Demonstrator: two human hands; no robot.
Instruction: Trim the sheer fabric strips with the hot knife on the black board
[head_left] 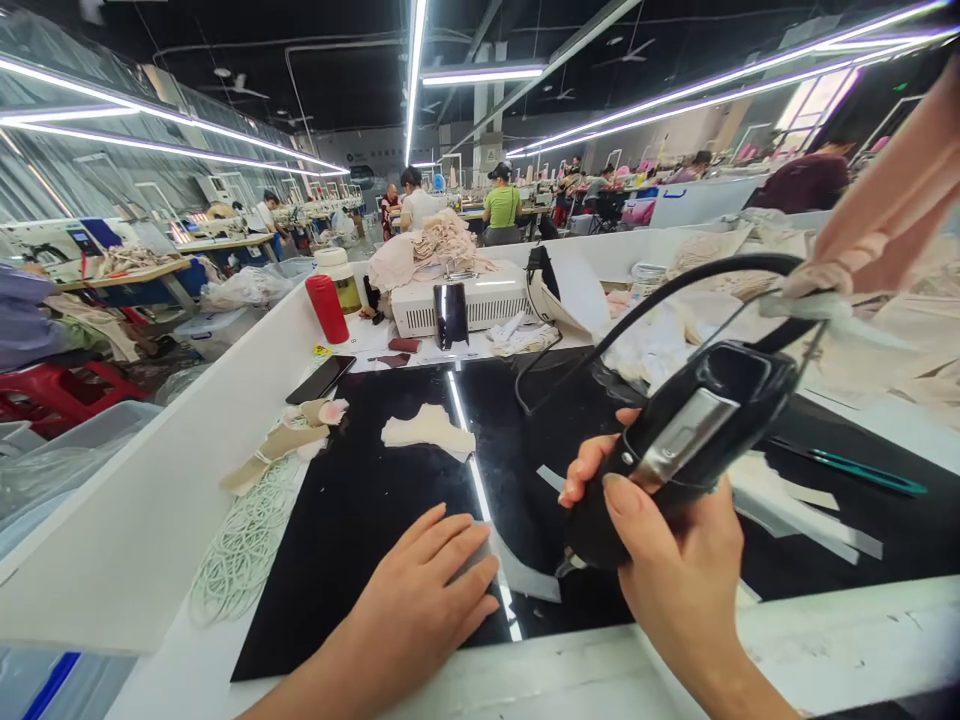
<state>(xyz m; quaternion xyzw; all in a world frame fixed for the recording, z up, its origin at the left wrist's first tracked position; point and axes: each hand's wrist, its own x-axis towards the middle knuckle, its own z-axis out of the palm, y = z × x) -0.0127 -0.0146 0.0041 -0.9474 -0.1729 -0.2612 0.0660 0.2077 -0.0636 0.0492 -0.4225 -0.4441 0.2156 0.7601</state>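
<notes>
Item: black handheld tool, corded, with a silver plate on its side. Location: above the black mat, right of the middle of its near edge. Long axis slanting; metal tip pointing down and left, towards the near edge, butt raised towards the far right corner. Black cable arching left from the butt. Right hand: fingers and thumb clamped around the tool's body.

Item: grey strip, curved, near the mat's near edge. Long axis slanting, free end pointing right — close by the tool's tip, contact not discernible. Left hand: palm down over the strip, fingers extended and slightly apart.

Also on the mat: cream fabric piece, towards the far left corner; pale strips, right of the right hand; slim teal implement, towards the right edge.

On the white worktop: mint cords, heaped along the mat's left edge.
</notes>
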